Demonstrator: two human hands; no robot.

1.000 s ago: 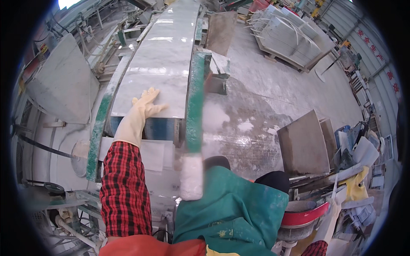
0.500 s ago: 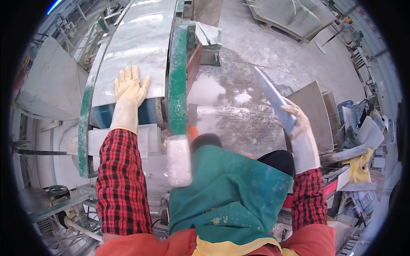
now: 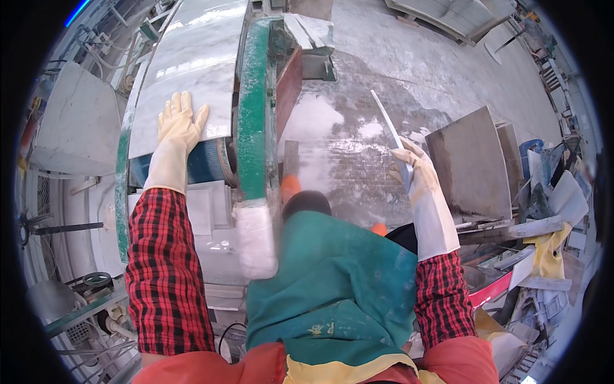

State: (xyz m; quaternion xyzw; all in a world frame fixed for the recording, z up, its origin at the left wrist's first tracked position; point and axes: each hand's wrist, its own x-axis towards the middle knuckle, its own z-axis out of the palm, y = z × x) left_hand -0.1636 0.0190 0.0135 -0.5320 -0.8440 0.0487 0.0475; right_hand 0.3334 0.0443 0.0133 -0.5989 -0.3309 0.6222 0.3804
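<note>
My left hand [image 3: 179, 128], in a pale rubber glove, lies flat with its fingers stretched out on a glossy white-grey marble slab [image 3: 204, 64]. The slab rests on a conveyor, its near edge lying over the blue roller [image 3: 203, 165]. Out to the right, my gloved right hand [image 3: 419, 169] grips a thin, light-grey stone strip or tile [image 3: 387, 123] by its lower end. That piece stands tilted in the air, almost edge-on, its top leaning to the left. Some of the right fingers are hidden behind it.
A green conveyor rail [image 3: 254, 115] ends in a white wrapped pad [image 3: 257, 240] against my green apron [image 3: 332, 275]. Several pale slabs [image 3: 203, 205] lie below the roller. At right lean large slabs [image 3: 473, 163] beside stone scraps [image 3: 569, 198]. The floor [image 3: 345, 185] is wet.
My right hand has come left and inward, and the piece in it has turned more edge-on. The left hand stays flat on the marble slab. The whole view has shifted slightly.
</note>
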